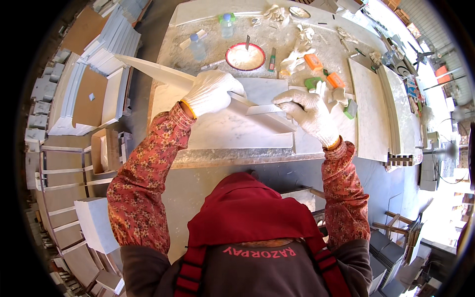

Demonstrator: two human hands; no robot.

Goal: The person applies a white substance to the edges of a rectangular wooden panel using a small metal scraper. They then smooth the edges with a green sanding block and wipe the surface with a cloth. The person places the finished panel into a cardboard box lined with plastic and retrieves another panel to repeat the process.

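Observation:
My left hand [213, 92], in a white knit glove, is closed around a long pale stone strip [158, 73]. The strip slants from the upper left down to the right across the bench, above a white marble slab [222, 132]. My right hand [308, 113], gloved too, pinches a flat, pale, scraper-like blade [263, 109]. The blade lies close along the strip; whether they touch I cannot tell. Beyond my hands stands a red-rimmed bowl [241, 60] of white paste, with a narrow tool [248, 42] upright in it.
Two plastic bottles [197, 48] stand at the back left. Orange blocks [313, 62], green blocks [351, 109] and crumpled gloves [295, 60] lie around my right hand. More slabs [371, 111] lean at the right. Stacked panels [111, 49] stand left of the bench.

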